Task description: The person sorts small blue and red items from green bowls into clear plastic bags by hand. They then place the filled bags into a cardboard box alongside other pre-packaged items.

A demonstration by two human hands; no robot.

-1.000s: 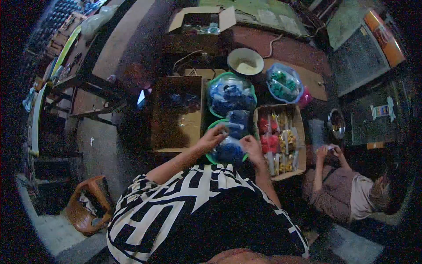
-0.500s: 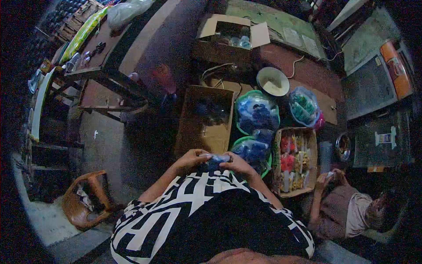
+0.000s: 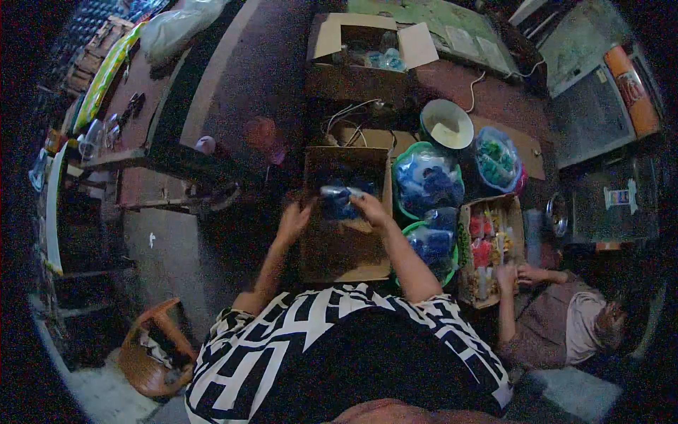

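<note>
My right hand (image 3: 372, 210) pinches one end of a clear plastic packet with blue contents (image 3: 339, 195). The packet is over the open cardboard box (image 3: 346, 263), which has dark blue items deeper inside. Beside the box's left edge, my left hand (image 3: 292, 220) is apart from the packet. Its fingers look parted but are dim and slightly blurred. To the right of the box stand a green-rimmed basin of blue packets (image 3: 428, 180) and a second green-rimmed basin (image 3: 455, 263) with more blue packets.
Another person's hands (image 3: 510, 274) are at a carton of red and yellow packets (image 3: 487, 240). Farther back are a white bowl (image 3: 446, 126), a basin of green packets (image 3: 496, 161) and an open carton (image 3: 360, 74). A wooden chair (image 3: 159, 350) stands at left.
Both hands have moved forward from my lap to the cardboard box. My left hand has let go of the packet; my right still holds it. The other person's hands have moved to their carton.
</note>
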